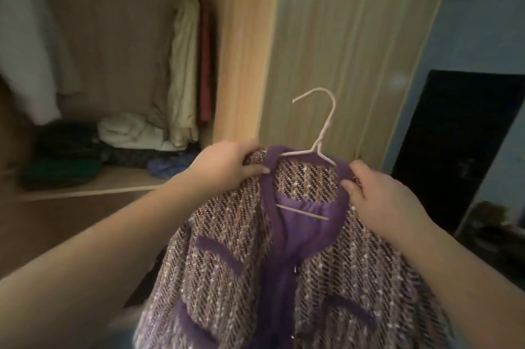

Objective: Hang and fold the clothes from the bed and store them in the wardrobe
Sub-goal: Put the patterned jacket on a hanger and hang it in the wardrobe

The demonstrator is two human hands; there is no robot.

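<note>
Left hand (231, 165): I see it gripping shoulder of purple tweed jacket with violet trim (227, 257).
Right hand (377, 192): pinching opposite shoulder.
Jacket: centre frame, on white wire hanger (318, 147).
Open wooden wardrobe (244, 64): 10 o'clock.

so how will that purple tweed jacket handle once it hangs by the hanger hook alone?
Likely floppy: the jacket drapes from where the left hand and right hand grip its shoulders. Probably heavyish, given thick weave. The thin white hanger may let it slide off.
</note>
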